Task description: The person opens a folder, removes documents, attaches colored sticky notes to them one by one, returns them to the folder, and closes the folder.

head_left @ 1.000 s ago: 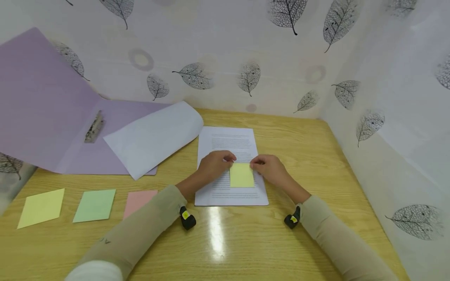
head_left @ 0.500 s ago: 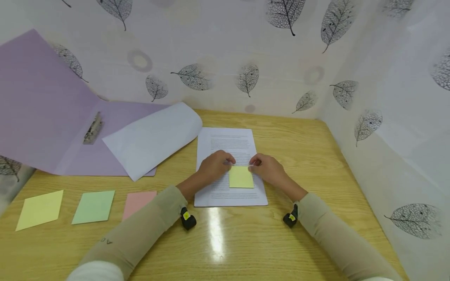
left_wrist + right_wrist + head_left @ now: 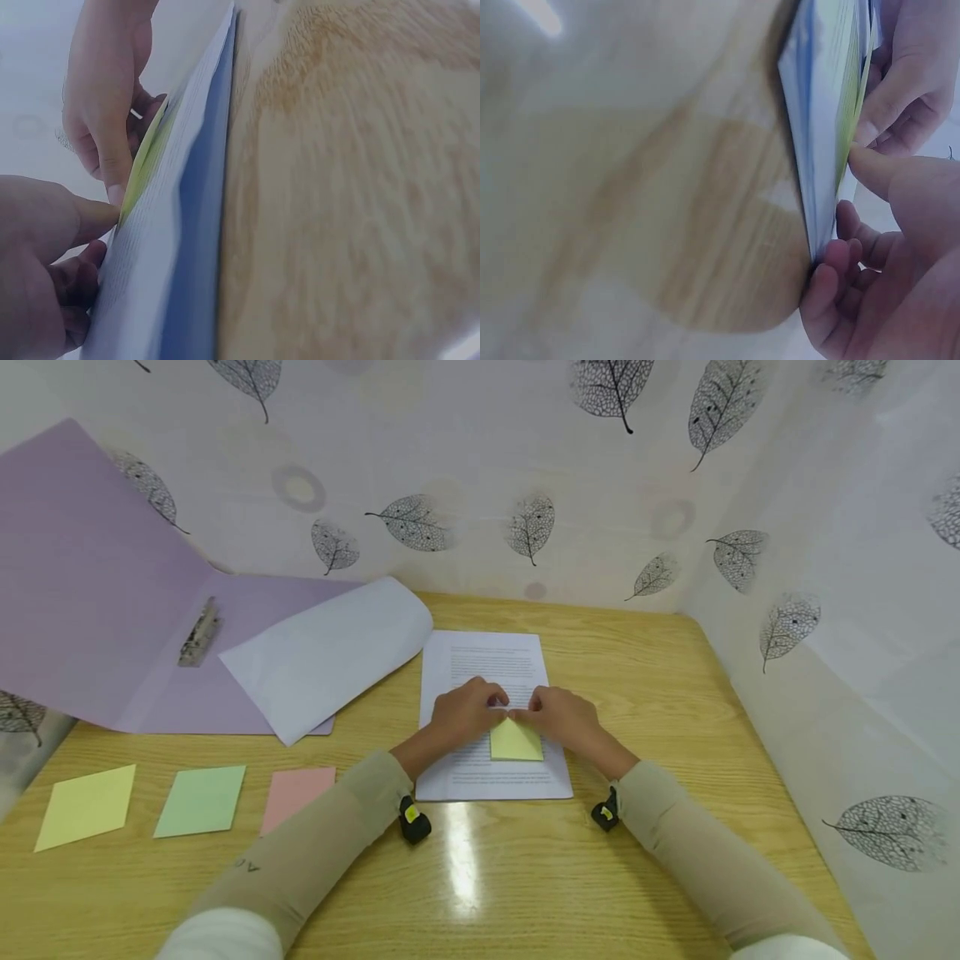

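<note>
A yellow sticky note lies on a stack of printed sheets at the table's middle. My left hand and right hand meet over the note's upper edge, thumbs outstretched and tip to tip, pressing on it. In the left wrist view the left thumb touches the note's edge, with the other fingers loosely bent beside the paper. Seen from the right wrist, the right thumb rests at the note, and the remaining fingers bend near the sheets' side. Both hands cover the note's upper corners.
An open purple folder with a metal clip stands at the left, a curled white sheet across it. Yellow, green and pink paper squares line the table's left front. Leaf-patterned curtains border the back and right.
Both hands have slid inward along the note's upper edge, from its two corners to its middle, where the thumbs now meet. The note and sheets stay in place.
</note>
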`<state>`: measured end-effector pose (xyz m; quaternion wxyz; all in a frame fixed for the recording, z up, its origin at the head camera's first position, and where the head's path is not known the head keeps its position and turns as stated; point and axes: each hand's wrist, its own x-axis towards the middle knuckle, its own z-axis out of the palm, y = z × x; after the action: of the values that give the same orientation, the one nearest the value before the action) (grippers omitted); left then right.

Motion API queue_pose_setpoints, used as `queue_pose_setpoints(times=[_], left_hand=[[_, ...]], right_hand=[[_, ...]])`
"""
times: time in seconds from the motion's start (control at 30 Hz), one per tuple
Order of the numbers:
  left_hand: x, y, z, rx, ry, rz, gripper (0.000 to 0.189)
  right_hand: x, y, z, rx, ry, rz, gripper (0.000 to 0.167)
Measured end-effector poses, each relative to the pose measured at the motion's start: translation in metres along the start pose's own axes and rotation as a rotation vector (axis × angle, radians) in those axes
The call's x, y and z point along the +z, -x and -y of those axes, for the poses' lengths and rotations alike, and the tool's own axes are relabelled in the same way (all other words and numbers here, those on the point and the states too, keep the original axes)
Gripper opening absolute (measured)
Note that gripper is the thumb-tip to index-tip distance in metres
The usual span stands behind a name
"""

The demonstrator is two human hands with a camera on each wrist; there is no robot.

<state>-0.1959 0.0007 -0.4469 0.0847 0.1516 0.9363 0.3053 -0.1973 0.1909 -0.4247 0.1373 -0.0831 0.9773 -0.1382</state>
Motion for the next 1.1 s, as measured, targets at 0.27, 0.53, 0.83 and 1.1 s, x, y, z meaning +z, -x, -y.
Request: queue_pose_setpoints(times=[0.27, 0.53, 0.83, 1.1], left_hand=[[-0.004, 0.003, 0.007, 0.015, 0.066, -0.009, 0.019], [-0.01, 0.009, 0.015, 0.04, 0.199, -0.014, 0.025], [-0.057, 0.047, 0.042, 0.004, 0.285, -0.078, 0.026], [-0.138, 0.077, 0.097, -0.067, 0.196, -0.351, 0.034]], right_hand=[[-0.007, 0.006, -0.007, -0.019, -0.124, 0.018, 0.028], [-0.009, 0.011, -0.022, -0.027, -0.168, 0.006, 0.024], [-0.018, 0.017, -0.036, -0.118, -0.106, -0.024, 0.051], [-0.015, 0.013, -0.043, -0.18, -0.081, 0.055, 0.065]])
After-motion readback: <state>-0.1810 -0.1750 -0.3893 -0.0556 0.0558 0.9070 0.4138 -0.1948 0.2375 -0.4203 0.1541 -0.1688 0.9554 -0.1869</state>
